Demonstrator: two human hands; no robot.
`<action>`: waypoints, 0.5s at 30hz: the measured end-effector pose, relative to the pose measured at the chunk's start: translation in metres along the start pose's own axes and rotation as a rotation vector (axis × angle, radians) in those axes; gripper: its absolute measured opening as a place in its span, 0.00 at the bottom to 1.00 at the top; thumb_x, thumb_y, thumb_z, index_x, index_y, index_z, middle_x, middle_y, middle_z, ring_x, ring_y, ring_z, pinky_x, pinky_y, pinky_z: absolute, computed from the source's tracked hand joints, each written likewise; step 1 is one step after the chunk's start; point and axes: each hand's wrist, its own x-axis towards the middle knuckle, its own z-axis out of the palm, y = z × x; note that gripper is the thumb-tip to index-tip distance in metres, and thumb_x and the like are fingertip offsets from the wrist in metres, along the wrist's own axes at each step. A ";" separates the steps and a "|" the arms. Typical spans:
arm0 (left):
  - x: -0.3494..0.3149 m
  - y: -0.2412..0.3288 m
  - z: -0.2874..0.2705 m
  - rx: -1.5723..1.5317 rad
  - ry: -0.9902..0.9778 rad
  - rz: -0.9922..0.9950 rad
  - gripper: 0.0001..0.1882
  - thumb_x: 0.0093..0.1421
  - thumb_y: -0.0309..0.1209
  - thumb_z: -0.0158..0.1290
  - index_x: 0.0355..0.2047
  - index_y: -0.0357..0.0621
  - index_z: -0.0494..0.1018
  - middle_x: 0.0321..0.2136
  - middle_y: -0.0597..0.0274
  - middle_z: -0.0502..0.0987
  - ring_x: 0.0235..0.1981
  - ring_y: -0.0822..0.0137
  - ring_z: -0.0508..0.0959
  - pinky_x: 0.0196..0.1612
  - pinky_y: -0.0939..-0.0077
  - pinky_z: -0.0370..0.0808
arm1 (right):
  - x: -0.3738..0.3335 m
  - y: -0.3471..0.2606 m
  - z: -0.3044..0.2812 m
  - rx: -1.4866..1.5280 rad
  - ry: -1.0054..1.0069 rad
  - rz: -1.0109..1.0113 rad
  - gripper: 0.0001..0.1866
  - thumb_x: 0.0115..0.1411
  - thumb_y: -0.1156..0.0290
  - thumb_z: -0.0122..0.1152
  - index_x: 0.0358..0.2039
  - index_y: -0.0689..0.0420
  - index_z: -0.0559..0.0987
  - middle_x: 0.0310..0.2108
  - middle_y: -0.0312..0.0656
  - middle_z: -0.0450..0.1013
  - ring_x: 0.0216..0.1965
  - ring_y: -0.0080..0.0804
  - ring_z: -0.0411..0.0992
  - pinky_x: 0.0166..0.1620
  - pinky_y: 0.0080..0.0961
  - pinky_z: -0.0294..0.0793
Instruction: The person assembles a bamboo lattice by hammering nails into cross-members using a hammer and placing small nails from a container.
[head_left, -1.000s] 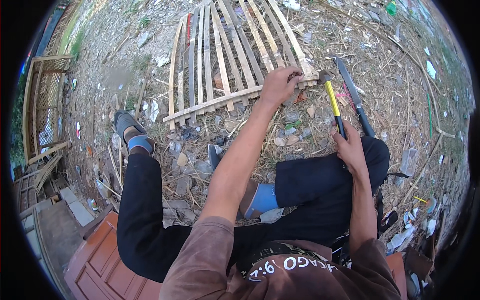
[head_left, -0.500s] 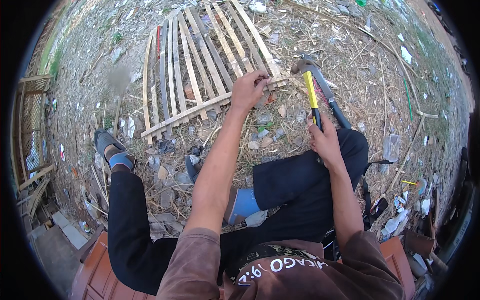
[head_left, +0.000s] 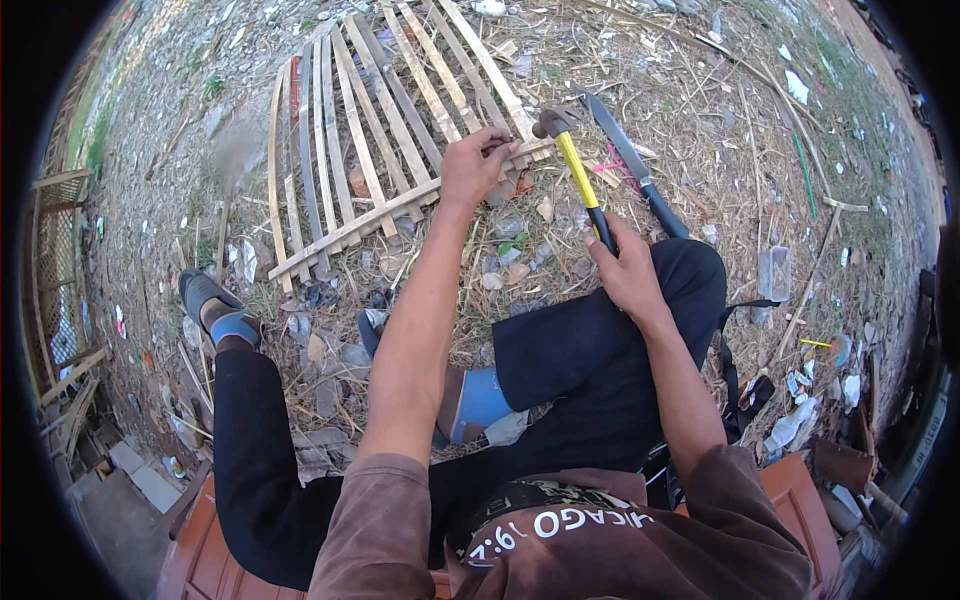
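A panel of thin wooden slats lies on the ground ahead of me, its near ends crossed by a wooden crosspiece [head_left: 350,233]. At the right part of that crosspiece, my left hand [head_left: 472,172] is closed in a pinch; whatever sits between the fingertips is too small to name. My right hand [head_left: 630,270] grips the black lower end of a hammer [head_left: 577,172] with a yellow handle. The hammer's head is raised just right of the crosspiece's end, apart from my left fingers. Beyond it lies a machete [head_left: 622,142] with a black handle.
Dry straw, stones and litter cover the ground. A clear plastic container [head_left: 774,273] lies right of my bent knee. At the far left stands a wooden lattice panel [head_left: 65,275]. I sit on a reddish-brown panelled surface [head_left: 205,540], legs spread before me.
The hammer has swung left and tilted, bringing its head closer to my left hand. My left hand stays pinched at the crosspiece. The whole view has shifted slightly.
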 end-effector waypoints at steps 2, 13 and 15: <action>-0.001 0.000 0.003 0.025 0.019 0.015 0.15 0.59 0.33 0.65 0.42 0.36 0.81 0.33 0.55 0.85 0.37 0.69 0.85 0.43 0.76 0.79 | 0.000 -0.003 -0.002 -0.002 0.010 0.009 0.12 0.65 0.68 0.59 0.44 0.62 0.74 0.24 0.47 0.70 0.26 0.36 0.70 0.34 0.36 0.68; -0.003 -0.004 0.005 0.058 0.052 0.076 0.14 0.59 0.34 0.64 0.42 0.38 0.82 0.34 0.55 0.86 0.37 0.68 0.86 0.42 0.75 0.79 | -0.004 -0.024 0.005 -0.195 -0.057 -0.125 0.12 0.68 0.69 0.54 0.47 0.62 0.69 0.21 0.56 0.72 0.23 0.59 0.72 0.28 0.48 0.66; -0.003 0.001 0.008 0.140 0.055 0.047 0.14 0.59 0.34 0.64 0.42 0.40 0.82 0.34 0.55 0.86 0.37 0.68 0.86 0.41 0.75 0.79 | -0.004 -0.029 0.005 -0.209 -0.044 -0.147 0.12 0.68 0.69 0.54 0.47 0.62 0.69 0.22 0.57 0.72 0.24 0.60 0.72 0.29 0.49 0.66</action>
